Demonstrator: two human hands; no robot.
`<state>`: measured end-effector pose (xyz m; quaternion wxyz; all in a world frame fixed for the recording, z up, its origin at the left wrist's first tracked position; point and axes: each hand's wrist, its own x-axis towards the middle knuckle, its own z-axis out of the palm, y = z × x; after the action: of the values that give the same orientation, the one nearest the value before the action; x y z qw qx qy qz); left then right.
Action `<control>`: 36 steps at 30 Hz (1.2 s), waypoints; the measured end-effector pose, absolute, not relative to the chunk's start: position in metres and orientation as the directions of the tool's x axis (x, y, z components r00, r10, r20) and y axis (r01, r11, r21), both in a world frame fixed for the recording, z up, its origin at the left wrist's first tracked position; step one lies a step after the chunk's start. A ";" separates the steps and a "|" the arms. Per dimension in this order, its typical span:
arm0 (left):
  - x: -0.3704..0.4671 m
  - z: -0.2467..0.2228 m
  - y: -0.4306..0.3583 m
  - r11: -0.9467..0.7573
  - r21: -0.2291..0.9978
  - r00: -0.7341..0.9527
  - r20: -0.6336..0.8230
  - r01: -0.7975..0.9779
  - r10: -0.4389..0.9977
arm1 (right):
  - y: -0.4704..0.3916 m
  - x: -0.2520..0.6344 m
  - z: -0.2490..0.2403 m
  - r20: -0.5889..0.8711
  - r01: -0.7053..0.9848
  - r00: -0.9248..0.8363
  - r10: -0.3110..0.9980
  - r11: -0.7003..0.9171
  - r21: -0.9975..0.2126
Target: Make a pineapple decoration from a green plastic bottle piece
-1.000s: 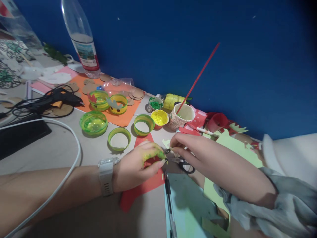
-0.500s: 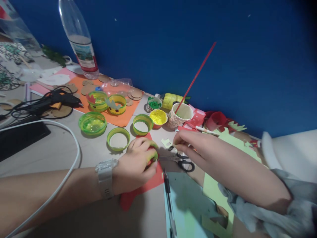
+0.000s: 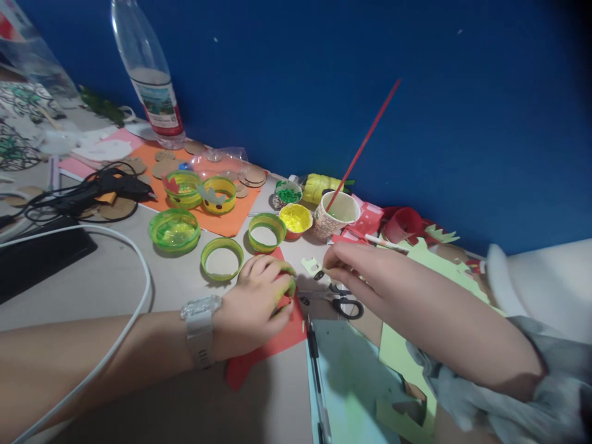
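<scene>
1. My left hand [image 3: 256, 295] rests on the sheet of red paper [image 3: 266, 348], its fingers curled and closed around a small green ring [image 3: 287, 285] with something red inside it. The palm hides most of the ring; only its right edge shows past my fingertips.
2. My right hand [image 3: 356, 265] lies just right of the left one. Its thumb and forefinger are pinched together on a thin pale stick [image 3: 324, 270], and the stick's dark tip [image 3: 317, 275] points at a small pale paper cut-out [image 3: 311, 265] lying on the table [image 3: 139, 290]. I cannot tell whether the tip touches the cut-out.
3. Black-handled scissors [image 3: 342, 302] lie flat just under my right fingers, blades pointing toward my left hand.
4. A black pen [image 3: 314, 370] lies along the left edge of a pale blue sheet [image 3: 356, 388] near my right forearm.
5. Beyond my left hand, two open green rings [image 3: 222, 259] and [image 3: 267, 232] stand side by side on the table, with a green lid-like dish [image 3: 174, 229] further left.
6. A small pot of yellow paint [image 3: 296, 220] sits beside a patterned paper cup [image 3: 337, 216], and a red stick [image 3: 365, 142] leans out of the cup. A small pot of green paint [image 3: 287, 194] stands behind them.
7. Two decorated green rings [image 3: 201, 190] sit on an orange sheet [image 3: 222, 219], with a clear plastic bottle [image 3: 150, 74] at the wall behind.
8. A black glue gun [image 3: 104, 185] with its cords lies to the far left.
</scene>
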<state>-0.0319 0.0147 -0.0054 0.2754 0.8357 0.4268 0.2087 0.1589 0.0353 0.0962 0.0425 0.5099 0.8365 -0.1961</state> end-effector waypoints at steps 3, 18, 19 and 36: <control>-0.032 -0.004 0.015 -0.458 0.673 0.538 0.104 0.581 0.836 | 0.036 0.158 0.096 -0.263 0.872 -0.473 0.841 0.405 -0.274; -0.036 -0.002 0.019 -0.283 0.908 0.525 0.084 0.310 0.847 | 0.035 0.144 0.086 -0.302 0.847 -0.523 0.797 0.448 -0.286; -0.036 -0.002 0.019 -0.287 0.908 0.523 0.092 0.304 0.847 | 0.036 0.144 0.086 -0.306 0.846 -0.525 0.794 0.448 -0.289; -0.036 0.000 0.019 -0.221 0.941 0.495 0.068 0.258 0.866 | 0.035 0.142 0.087 -0.279 0.832 -0.544 0.792 0.466 -0.300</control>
<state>-0.0363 0.0189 -0.0005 0.4851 0.7155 0.3928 0.3137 0.1423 0.0351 0.0870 0.0501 0.4750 0.8547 -0.2035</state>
